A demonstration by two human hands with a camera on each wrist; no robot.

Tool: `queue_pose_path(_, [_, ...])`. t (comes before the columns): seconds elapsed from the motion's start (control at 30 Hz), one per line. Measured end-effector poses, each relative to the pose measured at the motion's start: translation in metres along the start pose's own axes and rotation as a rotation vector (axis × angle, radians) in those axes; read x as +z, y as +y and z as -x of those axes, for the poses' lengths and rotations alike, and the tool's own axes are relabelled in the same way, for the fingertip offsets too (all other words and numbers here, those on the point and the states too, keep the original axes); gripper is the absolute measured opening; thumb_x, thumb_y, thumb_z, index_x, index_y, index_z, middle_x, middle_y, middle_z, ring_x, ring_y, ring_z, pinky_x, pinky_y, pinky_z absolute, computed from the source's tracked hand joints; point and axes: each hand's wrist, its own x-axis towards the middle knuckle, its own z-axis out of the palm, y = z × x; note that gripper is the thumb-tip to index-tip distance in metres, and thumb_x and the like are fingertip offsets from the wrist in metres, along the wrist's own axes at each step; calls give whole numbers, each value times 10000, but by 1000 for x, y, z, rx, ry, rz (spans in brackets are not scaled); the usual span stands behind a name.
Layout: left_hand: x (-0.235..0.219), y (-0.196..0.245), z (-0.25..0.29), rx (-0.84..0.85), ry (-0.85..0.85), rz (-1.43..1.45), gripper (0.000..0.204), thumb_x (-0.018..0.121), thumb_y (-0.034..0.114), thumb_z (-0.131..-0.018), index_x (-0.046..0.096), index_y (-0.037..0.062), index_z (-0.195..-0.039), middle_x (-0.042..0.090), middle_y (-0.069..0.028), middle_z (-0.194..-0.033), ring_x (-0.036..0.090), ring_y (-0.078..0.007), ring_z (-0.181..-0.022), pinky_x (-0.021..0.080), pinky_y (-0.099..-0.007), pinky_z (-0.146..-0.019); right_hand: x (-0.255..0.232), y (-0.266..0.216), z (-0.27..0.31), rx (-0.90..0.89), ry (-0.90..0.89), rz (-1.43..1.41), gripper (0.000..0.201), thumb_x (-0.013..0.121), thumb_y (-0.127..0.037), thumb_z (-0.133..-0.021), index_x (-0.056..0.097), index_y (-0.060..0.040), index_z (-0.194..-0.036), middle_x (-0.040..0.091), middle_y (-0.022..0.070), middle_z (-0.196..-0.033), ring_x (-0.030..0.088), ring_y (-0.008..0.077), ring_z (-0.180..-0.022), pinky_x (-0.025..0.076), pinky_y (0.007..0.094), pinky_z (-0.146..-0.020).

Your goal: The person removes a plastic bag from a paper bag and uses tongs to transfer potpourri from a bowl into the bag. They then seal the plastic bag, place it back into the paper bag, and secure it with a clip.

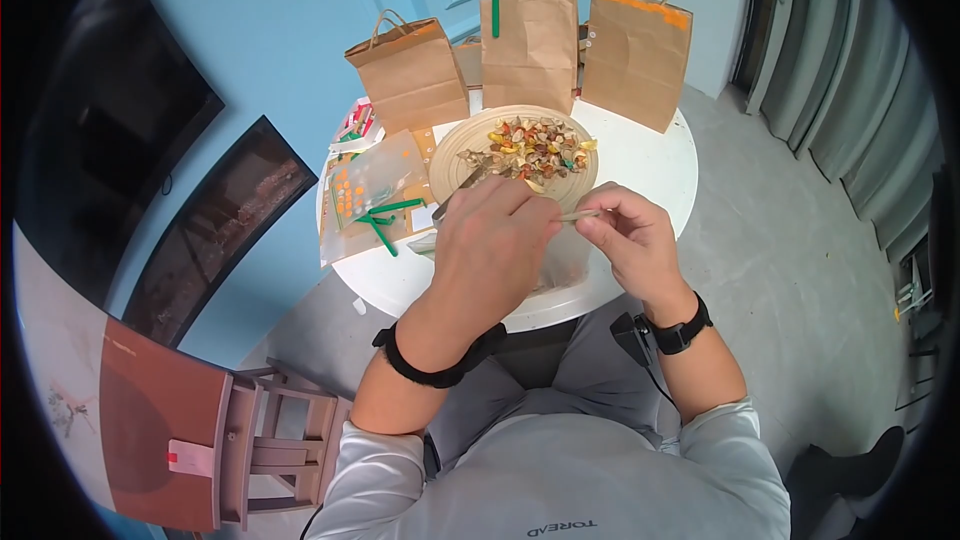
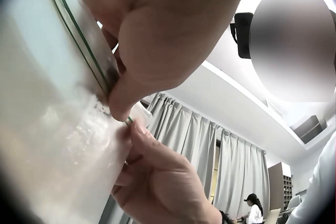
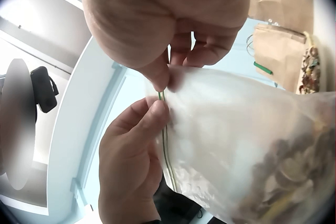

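A clear zip bag (image 3: 210, 124) hangs between my two hands. Its green zip line runs along the top edge, and dried flower and fruit pieces (image 3: 294, 176) fill the lower part. My left hand (image 1: 490, 250) pinches the zip edge between thumb and fingers. Right beside it, the thumb and fingers of my right hand (image 1: 640, 245) pinch the same edge. The fingertips of both hands sit close together on the zip in the right wrist view. In the head view my left hand hides much of the bag. Just beyond lies a round tray (image 1: 455, 145) with a loose dried mix (image 1: 540, 145).
Three brown paper bags (image 1: 530, 55) stand at the back of the white round table (image 1: 650, 170). On the left lie green strips (image 1: 385, 232), a clear sleeve with orange dots (image 1: 350, 190) and a small box (image 1: 358, 125). A brown table (image 1: 150, 420) stands at lower left.
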Motion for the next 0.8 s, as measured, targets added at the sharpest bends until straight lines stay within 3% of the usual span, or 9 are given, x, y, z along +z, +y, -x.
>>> queue_pose_path(0.13, [5,6,2,30,39,-27,160,800,89,-826,700,77,-950,637,-60,-896,628,-293,-867,458,-420,-753,2,-2,2,-78,5,160,77,755,-25,-957,729,-4,-1027,681,-15,-947,520,26,-735,440,207,-665])
queue_pose_path(0.8, [-6,-2,9,-31,69,51,148,830,105,-811,748,49,-920,689,-93,-857,654,-318,-830,507,-426,-709,4,3,0,5,2,88,89,769,-47,-953,780,-15,-1035,713,-23,-908,493,17,-687,421,194,-640])
